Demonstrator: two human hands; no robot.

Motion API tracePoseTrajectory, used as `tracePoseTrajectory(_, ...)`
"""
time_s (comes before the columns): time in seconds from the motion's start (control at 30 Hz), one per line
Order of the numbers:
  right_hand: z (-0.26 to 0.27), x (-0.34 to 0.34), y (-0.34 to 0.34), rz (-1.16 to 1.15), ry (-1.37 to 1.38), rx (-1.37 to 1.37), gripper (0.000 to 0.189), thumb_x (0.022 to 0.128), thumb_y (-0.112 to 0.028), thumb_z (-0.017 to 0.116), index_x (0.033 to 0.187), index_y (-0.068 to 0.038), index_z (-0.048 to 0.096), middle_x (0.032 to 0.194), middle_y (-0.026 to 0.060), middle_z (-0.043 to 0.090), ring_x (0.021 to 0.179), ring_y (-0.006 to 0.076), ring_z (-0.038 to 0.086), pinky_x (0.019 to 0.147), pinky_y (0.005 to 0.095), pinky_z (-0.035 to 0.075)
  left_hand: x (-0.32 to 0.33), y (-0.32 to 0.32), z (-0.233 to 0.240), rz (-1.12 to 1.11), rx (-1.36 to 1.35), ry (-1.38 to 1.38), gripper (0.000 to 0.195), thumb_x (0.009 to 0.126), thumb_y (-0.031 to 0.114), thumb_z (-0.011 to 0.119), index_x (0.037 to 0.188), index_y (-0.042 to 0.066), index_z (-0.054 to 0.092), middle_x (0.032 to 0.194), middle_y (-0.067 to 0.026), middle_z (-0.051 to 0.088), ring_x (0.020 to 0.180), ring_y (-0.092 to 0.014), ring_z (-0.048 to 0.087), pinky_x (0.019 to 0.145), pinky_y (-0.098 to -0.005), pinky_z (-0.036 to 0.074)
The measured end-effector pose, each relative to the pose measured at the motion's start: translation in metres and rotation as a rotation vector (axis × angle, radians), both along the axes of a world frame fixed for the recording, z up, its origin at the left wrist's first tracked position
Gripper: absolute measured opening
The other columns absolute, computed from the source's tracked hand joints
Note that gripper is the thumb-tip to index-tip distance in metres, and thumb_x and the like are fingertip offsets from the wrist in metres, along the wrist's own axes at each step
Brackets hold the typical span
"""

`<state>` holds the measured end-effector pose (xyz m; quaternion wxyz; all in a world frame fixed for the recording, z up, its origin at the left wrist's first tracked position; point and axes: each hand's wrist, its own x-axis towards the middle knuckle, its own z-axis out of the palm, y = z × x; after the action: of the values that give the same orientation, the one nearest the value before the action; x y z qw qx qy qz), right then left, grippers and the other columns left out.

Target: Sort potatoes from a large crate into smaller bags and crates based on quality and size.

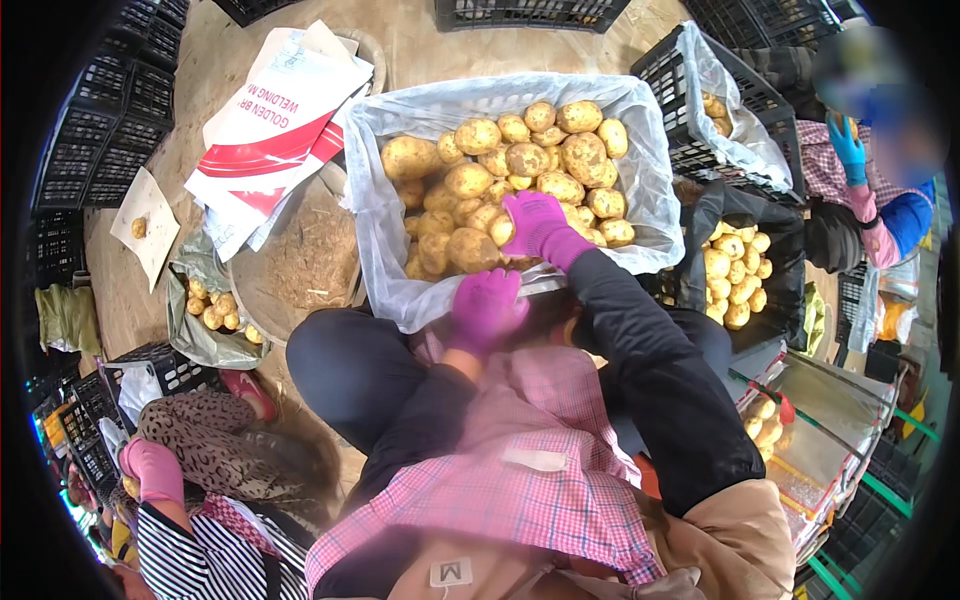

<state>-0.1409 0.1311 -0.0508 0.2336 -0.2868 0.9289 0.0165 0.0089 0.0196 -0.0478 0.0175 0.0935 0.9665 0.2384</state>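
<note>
A crate lined with a thin white sheet (405, 300) stands before me, heaped with potatoes (559, 187), some marked with brown soil. Both my hands wear magenta gloves. My right hand (544, 229) reaches into the crate, its fingers resting on potatoes near the front middle; whether it grips one is hidden. My left hand (487, 311) is blurred at the crate's near edge, close to the lining, and what lies under its fingers cannot be seen.
To the right are a black-lined crate (784, 262) of potatoes and a white-lined black crate (765, 97). Printed cardboard sheets (277, 142) lie on a round tub (247, 277) at left, beside a potato bag (184, 322). Co-workers sit at lower left (176, 540) and upper right (904, 217).
</note>
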Motion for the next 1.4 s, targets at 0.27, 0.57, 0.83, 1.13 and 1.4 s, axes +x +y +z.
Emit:
tracePoseTrajectory(0.27, 0.131, 0.096, 0.055, -0.95, -0.798, -1.237, 0.044, 0.091, -0.028, 0.068, 0.123, -0.003, 0.053, 0.099, 0.0034, 0.059, 0.083, 0.0135, 0.056, 0.069, 0.0239, 0.047, -0.001, -0.008, 0.016, 0.077, 0.451, 0.234, 0.044, 0.08, 0.022, 0.067, 0.121, 0.008, 0.06, 0.116, -0.0124, 0.062, 0.109, -0.028, 0.059, 0.093, -0.0399, 0.046)
tracePoseTrajectory(0.57, 0.17, 0.177, 0.069, -1.041, -0.746, -1.187, 0.053, 0.103, -0.05, 0.029, 0.124, -0.009, 0.055, 0.093, -0.0013, 0.059, 0.068, 0.0054, 0.049, 0.057, 0.0187, 0.036, 0.035, 0.021, 0.115, -0.095, 1.146, -0.224, 0.052, 0.094, 0.025, 0.056, 0.14, 0.005, 0.044, 0.131, -0.0145, 0.054, 0.119, -0.024, 0.053, 0.099, -0.0337, 0.042)
tracePoseTrajectory(0.83, 0.148, 0.193, 0.075, -1.2, -1.116, -1.301, 0.049, 0.101, -0.054, 0.03, 0.108, -0.016, 0.06, 0.074, -0.0041, 0.058, 0.061, 0.005, 0.049, 0.054, 0.0184, 0.036, 0.05, 0.01, 0.111, -0.076, 1.088, -0.152, 0.049, 0.097, 0.029, 0.053, 0.137, 0.002, 0.047, 0.132, -0.0139, 0.055, 0.118, -0.025, 0.054, 0.103, -0.0343, 0.04)
tracePoseTrajectory(1.13, 0.15, 0.19, 0.082, -1.107, -0.823, -1.321, 0.051, 0.105, -0.046, 0.032, 0.099, -0.005, 0.061, 0.068, -0.0005, 0.059, 0.058, 0.0084, 0.052, 0.056, 0.0199, 0.041, 0.057, 0.014, 0.11, 0.054, 1.298, -0.291, 0.069, 0.082, 0.023, 0.072, 0.139, 0.003, 0.041, 0.132, -0.01, 0.051, 0.119, -0.018, 0.052, 0.102, -0.0321, 0.041)
tracePoseTrajectory(1.4, 0.177, 0.201, 0.078, -1.004, -0.6, -1.331, 0.047, 0.104, -0.043, 0.035, 0.119, -0.002, 0.053, 0.085, 0.0021, 0.06, 0.066, 0.0074, 0.054, 0.058, 0.0208, 0.043, 0.05, 0.016, 0.132, -0.025, 1.512, -0.351, 0.074, 0.079, 0.023, 0.074, 0.141, 0.002, 0.038, 0.134, -0.011, 0.051, 0.123, -0.02, 0.051, 0.105, -0.0335, 0.04)
